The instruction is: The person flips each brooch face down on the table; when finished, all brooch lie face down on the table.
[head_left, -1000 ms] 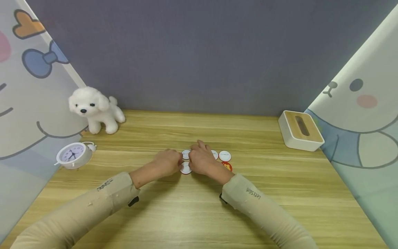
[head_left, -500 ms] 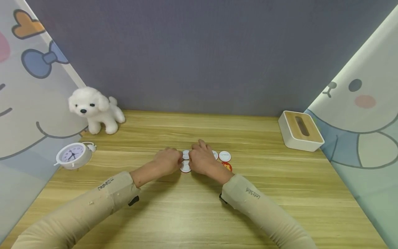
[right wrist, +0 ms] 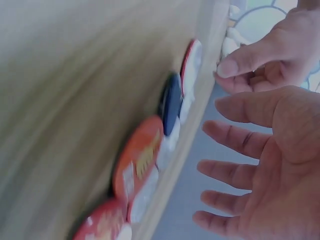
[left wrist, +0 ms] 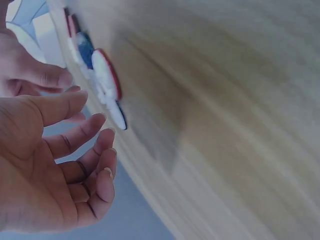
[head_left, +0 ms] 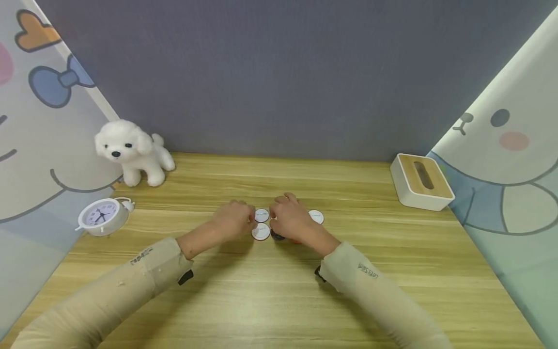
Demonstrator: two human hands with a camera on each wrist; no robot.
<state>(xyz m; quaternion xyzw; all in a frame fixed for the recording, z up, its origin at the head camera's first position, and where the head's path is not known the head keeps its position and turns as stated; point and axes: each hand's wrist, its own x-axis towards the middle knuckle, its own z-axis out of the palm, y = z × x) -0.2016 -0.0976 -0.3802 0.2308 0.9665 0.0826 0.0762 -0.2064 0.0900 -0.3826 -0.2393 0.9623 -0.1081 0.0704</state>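
Round flat discs lie in two rows on the wooden table. At the left end of the rows are a white front disc (head_left: 260,231) and a white back disc (head_left: 261,215). My left hand (head_left: 233,220) is just left of them, its fingers loosely bent with nothing between them. Over the middle discs hovers my right hand (head_left: 289,218), fingers apart and holding nothing. It partly covers a dark blue disc (right wrist: 171,105) and an orange-red disc (right wrist: 135,165) with yellow print. Further right are a red disc (right wrist: 102,222) and a white disc (head_left: 316,216).
A white alarm clock (head_left: 102,216) and a white plush dog (head_left: 132,152) stand at the left. A white tissue box (head_left: 423,182) with a wooden lid is at the back right. A grey panel (head_left: 279,82) rises behind the table (head_left: 261,300).
Both hands have lifted off the discs and moved slightly apart, the right one rightward. The dark blue disc now shows beneath my right hand, and the red disc is hidden in the head view.
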